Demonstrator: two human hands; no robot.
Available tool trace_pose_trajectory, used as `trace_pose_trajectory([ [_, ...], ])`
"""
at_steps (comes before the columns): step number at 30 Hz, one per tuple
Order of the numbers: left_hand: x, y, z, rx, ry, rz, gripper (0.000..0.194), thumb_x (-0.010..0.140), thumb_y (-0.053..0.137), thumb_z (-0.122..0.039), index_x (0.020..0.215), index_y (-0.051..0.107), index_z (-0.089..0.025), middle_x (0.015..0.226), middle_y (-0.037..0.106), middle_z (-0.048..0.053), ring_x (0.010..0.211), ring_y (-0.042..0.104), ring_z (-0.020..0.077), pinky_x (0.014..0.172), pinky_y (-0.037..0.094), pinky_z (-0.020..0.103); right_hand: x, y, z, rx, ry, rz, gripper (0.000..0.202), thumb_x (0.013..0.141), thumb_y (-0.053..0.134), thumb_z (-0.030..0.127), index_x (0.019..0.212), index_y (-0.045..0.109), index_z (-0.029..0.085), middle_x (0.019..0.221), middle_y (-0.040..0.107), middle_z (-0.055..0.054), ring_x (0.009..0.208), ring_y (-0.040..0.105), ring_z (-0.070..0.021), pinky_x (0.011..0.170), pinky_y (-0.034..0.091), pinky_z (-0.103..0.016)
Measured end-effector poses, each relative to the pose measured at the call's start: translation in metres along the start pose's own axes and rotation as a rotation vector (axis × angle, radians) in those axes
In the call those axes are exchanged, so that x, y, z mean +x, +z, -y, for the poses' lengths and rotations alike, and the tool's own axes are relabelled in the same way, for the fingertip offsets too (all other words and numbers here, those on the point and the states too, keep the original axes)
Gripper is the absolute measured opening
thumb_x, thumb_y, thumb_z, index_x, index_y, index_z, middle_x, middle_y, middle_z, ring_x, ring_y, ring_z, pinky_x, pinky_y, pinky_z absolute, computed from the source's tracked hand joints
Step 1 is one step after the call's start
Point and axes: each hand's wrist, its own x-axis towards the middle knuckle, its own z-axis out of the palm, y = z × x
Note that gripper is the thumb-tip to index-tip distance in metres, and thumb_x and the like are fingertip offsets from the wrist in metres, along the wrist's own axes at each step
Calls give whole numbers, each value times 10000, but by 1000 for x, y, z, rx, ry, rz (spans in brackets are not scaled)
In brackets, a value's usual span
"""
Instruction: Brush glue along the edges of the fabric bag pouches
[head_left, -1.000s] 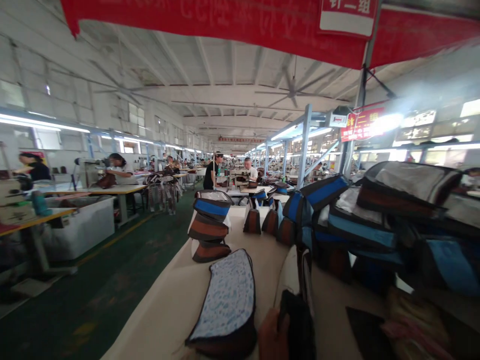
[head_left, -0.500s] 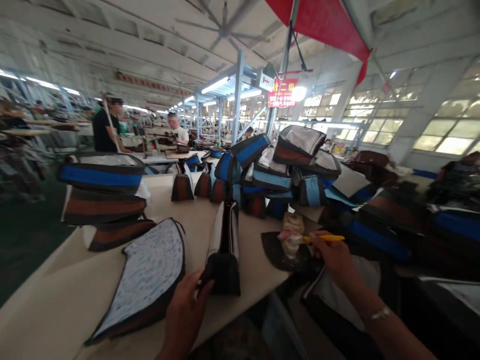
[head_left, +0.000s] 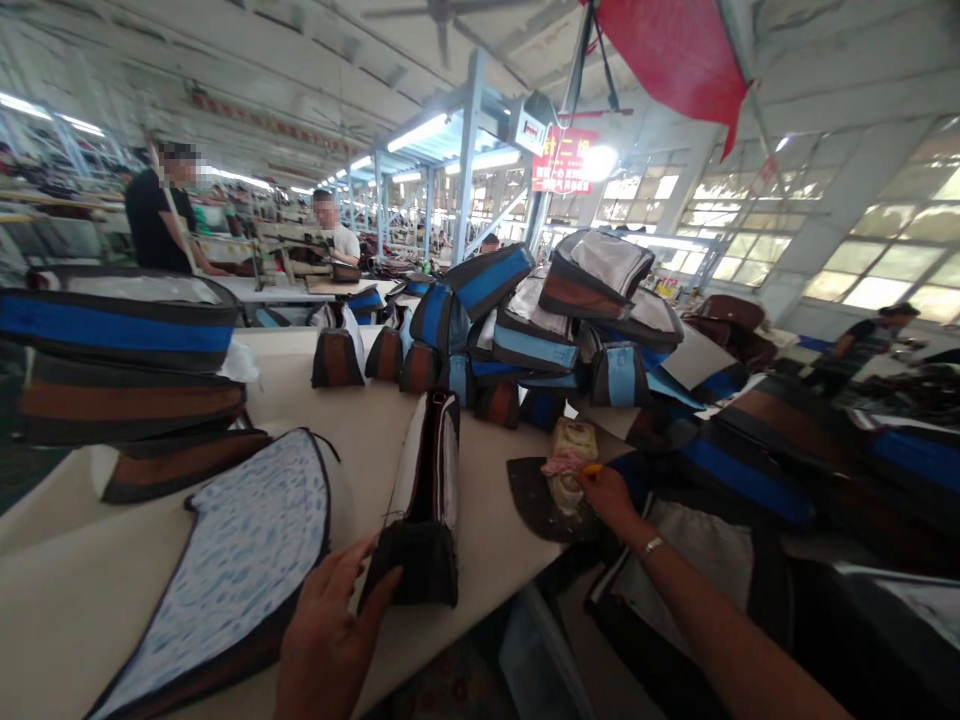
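Note:
My left hand (head_left: 326, 625) rests at the near edge of the cream table (head_left: 82, 580), its fingers touching the dark end of an upright brown-and-white bag piece (head_left: 424, 500). Beside it on the left lies a flat blue-speckled padded piece (head_left: 232, 560). My right hand (head_left: 611, 497) reaches out to a cream and pink bundle (head_left: 568, 462) lying on a dark panel (head_left: 536, 500). A yellow tip (head_left: 592, 468) shows at its fingers.
A stack of blue, brown and black bag pieces (head_left: 124, 370) stands at left. A large heap of similar pieces (head_left: 555, 320) fills the table's far and right side. People (head_left: 157, 210) work at benches behind. Another person (head_left: 862, 345) is at far right.
The view has swung right and down, bringing both hands into sight. My right hand has moved forward from holding the yellow pen raised to the bundle. My left hand stays at the upright piece.

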Motion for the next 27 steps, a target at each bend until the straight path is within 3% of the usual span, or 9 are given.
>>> trace_pose_trajectory([
  [4,4,3,-1,-1,16,-9,451,878,541,-557,1217,582,-264,1196,624,45,1106,584,264,988,468,404,9,14,-11,-43,21,25,259,945,629,363,815,639,140,814,662,-17,800,654,-185,799,538,-378],
  [9,9,8,-6,-48,12,-10,405,884,546,-533,1193,594,-275,1181,626,37,1104,578,254,999,456,399,15,10,-20,24,11,17,239,960,604,374,938,648,141,923,664,-42,822,649,-187,778,553,-368],
  [12,12,11,-10,-145,9,11,356,896,550,-492,1163,618,-268,1163,636,30,1096,587,241,990,459,374,4,6,-21,100,-45,32,254,968,586,382,973,655,137,905,677,-40,796,660,-190,770,557,-374],
  [18,20,6,-16,-282,-21,43,267,892,566,-471,947,696,-244,948,672,8,913,637,201,833,505,280,-30,-4,-24,224,-199,51,170,887,660,323,935,698,164,1039,708,-66,986,655,-213,915,512,-390],
  [23,22,-3,-25,-279,-12,35,267,892,567,-472,924,701,-243,920,666,6,889,633,195,816,496,267,-26,-12,-29,254,-24,-67,313,949,569,426,887,687,143,725,697,-13,583,653,-164,583,543,-291],
  [27,26,-5,-36,-294,16,54,247,898,566,-454,898,692,-241,919,643,7,875,626,186,795,491,260,-18,1,-32,255,113,-213,379,992,519,454,852,650,128,655,648,4,545,624,-136,561,539,-272],
])
